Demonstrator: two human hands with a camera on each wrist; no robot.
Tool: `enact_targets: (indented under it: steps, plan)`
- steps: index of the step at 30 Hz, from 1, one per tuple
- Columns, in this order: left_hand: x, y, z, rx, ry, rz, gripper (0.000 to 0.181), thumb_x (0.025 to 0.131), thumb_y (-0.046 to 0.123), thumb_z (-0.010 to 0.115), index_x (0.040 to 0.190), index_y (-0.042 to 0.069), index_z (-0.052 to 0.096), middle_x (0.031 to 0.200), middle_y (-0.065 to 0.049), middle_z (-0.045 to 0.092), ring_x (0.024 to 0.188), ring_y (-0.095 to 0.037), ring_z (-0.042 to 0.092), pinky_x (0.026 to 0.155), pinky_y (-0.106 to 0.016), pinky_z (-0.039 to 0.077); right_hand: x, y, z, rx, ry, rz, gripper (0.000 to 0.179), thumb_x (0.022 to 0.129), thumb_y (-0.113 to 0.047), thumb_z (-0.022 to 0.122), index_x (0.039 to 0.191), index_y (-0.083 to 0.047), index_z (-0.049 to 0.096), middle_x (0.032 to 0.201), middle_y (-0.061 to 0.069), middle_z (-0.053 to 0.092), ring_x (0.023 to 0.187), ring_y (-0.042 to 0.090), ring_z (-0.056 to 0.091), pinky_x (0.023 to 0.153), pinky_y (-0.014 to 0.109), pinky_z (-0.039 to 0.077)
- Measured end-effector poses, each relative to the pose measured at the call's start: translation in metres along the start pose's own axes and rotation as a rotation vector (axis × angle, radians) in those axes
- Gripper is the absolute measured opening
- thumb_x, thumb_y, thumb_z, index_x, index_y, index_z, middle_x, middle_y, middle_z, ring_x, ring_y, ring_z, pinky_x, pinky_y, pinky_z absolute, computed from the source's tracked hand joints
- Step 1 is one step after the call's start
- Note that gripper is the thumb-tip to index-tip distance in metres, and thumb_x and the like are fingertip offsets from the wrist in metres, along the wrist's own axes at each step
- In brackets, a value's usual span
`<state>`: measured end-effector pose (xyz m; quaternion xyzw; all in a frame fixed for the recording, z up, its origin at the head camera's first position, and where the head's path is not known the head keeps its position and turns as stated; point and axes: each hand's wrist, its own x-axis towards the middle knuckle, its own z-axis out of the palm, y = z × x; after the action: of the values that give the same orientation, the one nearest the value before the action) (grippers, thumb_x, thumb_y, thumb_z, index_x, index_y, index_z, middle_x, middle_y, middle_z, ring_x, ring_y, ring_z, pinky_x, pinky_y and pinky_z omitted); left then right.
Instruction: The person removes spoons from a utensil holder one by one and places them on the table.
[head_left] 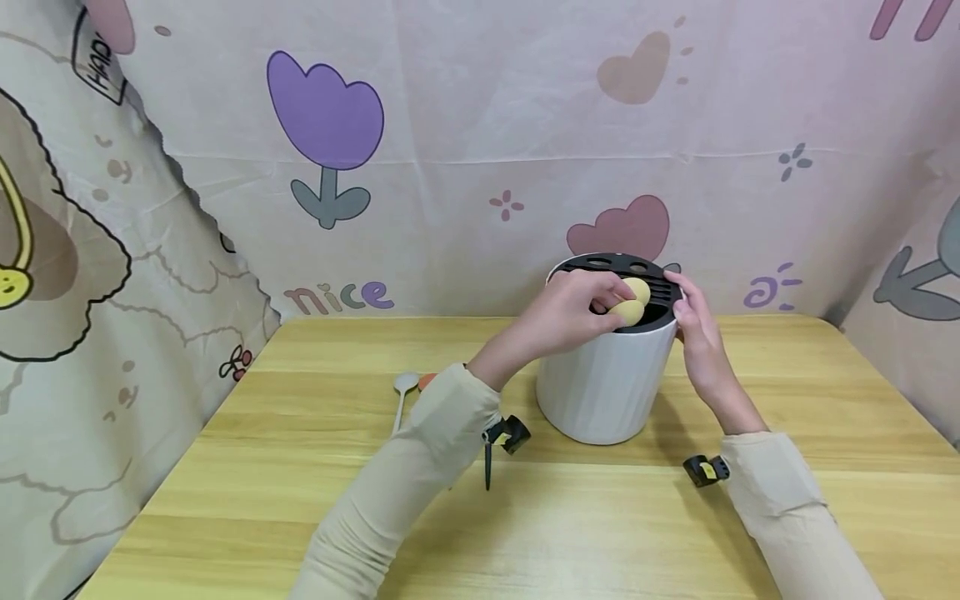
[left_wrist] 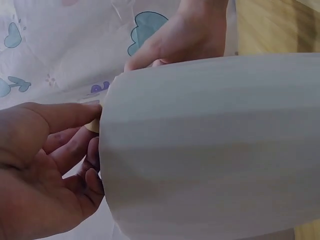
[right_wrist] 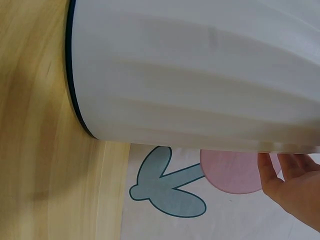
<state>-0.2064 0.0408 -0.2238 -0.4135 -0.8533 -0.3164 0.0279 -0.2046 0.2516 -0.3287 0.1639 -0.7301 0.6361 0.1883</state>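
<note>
Only the head view shows both part-hidden yellow rounded pieces (head_left: 628, 313); the left hand (head_left: 572, 310) pinches them. The right hand (head_left: 703, 342), fingers loosely extended, touches the utensil holder (head_left: 603, 387).

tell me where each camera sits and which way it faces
Head: on the head, facing forward and down at the white container on the table; left hand, right hand and both sleeves show.
Left wrist: worn there, facing the container's side; left hand pinches a yellow piece, right hand beyond.
Right wrist: worn there, facing the container's side and base; right hand at the right edge.
Head and left wrist views share both hands and the container.
</note>
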Motion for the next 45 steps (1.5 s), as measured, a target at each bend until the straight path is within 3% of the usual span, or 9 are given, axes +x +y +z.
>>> enact_targets:
  steps: [9, 17, 24, 28, 38, 42, 45]
  plan:
    - [-0.002, -0.008, -0.002, -0.012, 0.021, 0.027, 0.019, 0.091, 0.002, 0.065, 0.110, 0.002, 0.068, 0.098, -0.009, 0.069, 0.087, -0.016, 0.064, 0.078, -0.013, 0.044, 0.000, -0.001, 0.000, -0.028, -0.009, 0.004, 0.052, 0.102, -0.030, 0.028, 0.149, -0.009, 0.031, 0.145, 0.016, 0.033, 0.115, 0.012, 0.043, 0.085, 0.018, 0.038]
    - [0.001, -0.012, -0.006, -0.036, -0.012, -0.041, 0.020, 0.091, 0.007, 0.067, 0.111, 0.001, 0.066, 0.101, -0.010, 0.069, 0.093, -0.017, 0.064, 0.080, -0.015, 0.044, 0.000, 0.000, 0.000, -0.015, -0.002, 0.003, 0.052, 0.102, -0.029, 0.029, 0.149, -0.009, 0.031, 0.144, 0.016, 0.033, 0.116, 0.012, 0.043, 0.086, 0.018, 0.038]
    - [0.003, -0.017, -0.014, -0.280, -0.065, -0.197, 0.016, 0.092, 0.004, 0.065, 0.107, -0.002, 0.065, 0.098, -0.010, 0.069, 0.091, -0.014, 0.063, 0.074, -0.020, 0.046, 0.000, 0.000, 0.001, -0.017, 0.000, -0.002, 0.052, 0.102, -0.029, 0.030, 0.149, -0.009, 0.032, 0.144, 0.014, 0.034, 0.115, 0.012, 0.043, 0.086, 0.019, 0.038]
    - [0.003, -0.019, -0.018, -0.347, -0.067, -0.245, 0.015, 0.092, 0.003, 0.065, 0.106, -0.002, 0.065, 0.093, -0.008, 0.069, 0.085, -0.012, 0.061, 0.072, -0.020, 0.045, 0.000, 0.000, 0.001, -0.009, 0.005, -0.007, 0.052, 0.102, -0.029, 0.030, 0.149, -0.009, 0.032, 0.143, 0.012, 0.035, 0.114, 0.011, 0.044, 0.085, 0.019, 0.038]
    - [0.000, -0.019, -0.020, -0.240, -0.083, -0.173, 0.014, 0.093, 0.003, 0.062, 0.105, -0.005, 0.062, 0.097, -0.013, 0.068, 0.090, -0.017, 0.063, 0.075, -0.020, 0.047, 0.000, 0.003, 0.002, 0.025, 0.015, -0.011, 0.051, 0.101, -0.029, 0.032, 0.148, -0.010, 0.034, 0.140, 0.009, 0.038, 0.113, 0.012, 0.045, 0.085, 0.019, 0.039]
    - [0.000, -0.023, -0.020, -0.261, -0.068, -0.179, 0.018, 0.092, 0.001, 0.064, 0.109, -0.005, 0.062, 0.098, -0.014, 0.069, 0.091, -0.018, 0.063, 0.075, -0.021, 0.047, 0.000, 0.003, 0.001, 0.027, 0.015, -0.010, 0.051, 0.101, -0.029, 0.032, 0.148, -0.010, 0.034, 0.141, 0.009, 0.037, 0.113, 0.013, 0.044, 0.085, 0.019, 0.039]
    - [-0.001, -0.028, -0.019, -0.307, -0.014, -0.186, 0.021, 0.091, 0.001, 0.065, 0.111, -0.004, 0.062, 0.098, -0.012, 0.069, 0.092, -0.017, 0.063, 0.075, -0.021, 0.046, 0.000, 0.002, 0.001, 0.025, 0.011, -0.014, 0.051, 0.101, -0.029, 0.032, 0.149, -0.010, 0.034, 0.141, 0.008, 0.037, 0.113, 0.013, 0.044, 0.085, 0.019, 0.039]
